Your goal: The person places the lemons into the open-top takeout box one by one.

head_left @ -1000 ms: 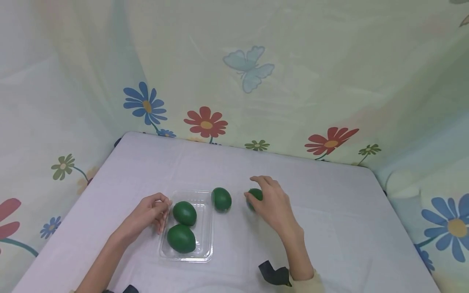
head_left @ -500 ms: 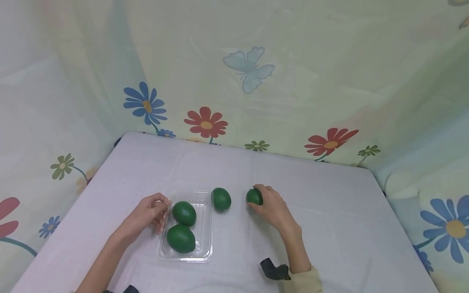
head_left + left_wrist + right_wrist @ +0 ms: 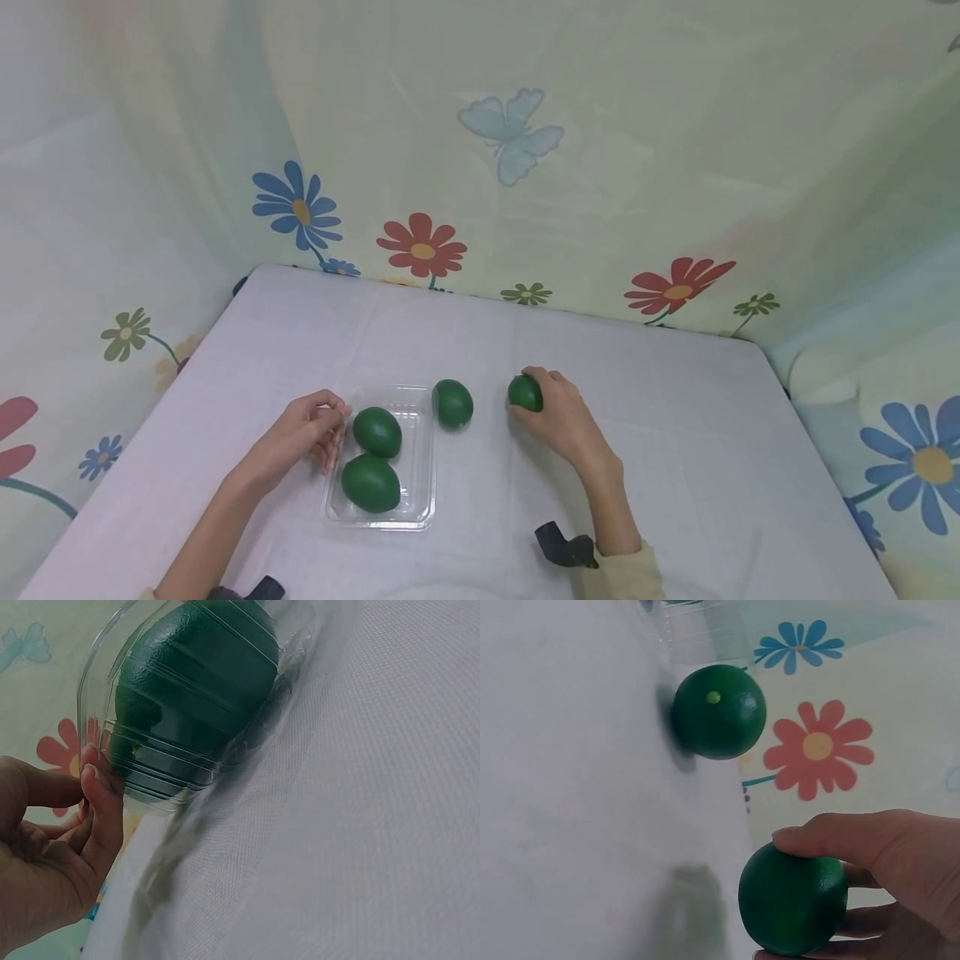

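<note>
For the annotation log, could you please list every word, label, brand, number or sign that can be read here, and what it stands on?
None: no readable text in any view.
The green fruits, also the one the right hand grips, bear no sticker.
The clear plastic tray pinched by the left hand shows only moulded ribs.
The backdrop cloth carries flowers and a butterfly, no writing.
</note>
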{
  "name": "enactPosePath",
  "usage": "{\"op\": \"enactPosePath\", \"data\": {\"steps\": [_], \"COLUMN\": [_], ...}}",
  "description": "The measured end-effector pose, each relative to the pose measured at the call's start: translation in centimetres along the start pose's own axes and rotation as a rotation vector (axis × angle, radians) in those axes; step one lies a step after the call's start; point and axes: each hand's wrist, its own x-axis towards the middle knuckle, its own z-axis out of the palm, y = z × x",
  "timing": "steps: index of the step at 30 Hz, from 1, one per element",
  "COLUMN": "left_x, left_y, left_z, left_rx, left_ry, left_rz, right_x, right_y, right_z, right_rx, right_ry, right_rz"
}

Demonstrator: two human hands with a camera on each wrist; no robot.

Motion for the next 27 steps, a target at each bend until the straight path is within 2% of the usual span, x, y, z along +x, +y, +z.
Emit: {"op": "enactPosePath", "data": {"steps": [5, 13, 18, 23, 27], "left_x": [0.0, 0.0, 0.2, 0.3, 0.3], "left_y": [0.0, 0.0, 0.1, 0.0, -0.1], "left_z": [0.0, 0.0, -0.1, -0.1, -0.1], "left_rx": [0.0, 0.005, -0.002, -0.004, -0.004], "left_ry": [-0.002, 0.001, -0.007, -0.003, -0.003], "left_rz": [-0.002, 0.0, 0.002, -0.003, -0.008], "right_x": [-0.8, -3.0, -3.5, -3.6, -3.8], "right_y": [-1.5, -5.7, -7.6, -8.7, -9.4], "right_z": [-0.9, -1.5, -0.5, 1.3, 2.8], "right_rx": [0.017, 0.075, 0.061, 0.059, 0.053], "right_ry": [0.025, 0.062, 0.069, 0.008, -0.028], "right_rz": [-0.062, -0.26, -0.406, -0.576, -0.665]}}
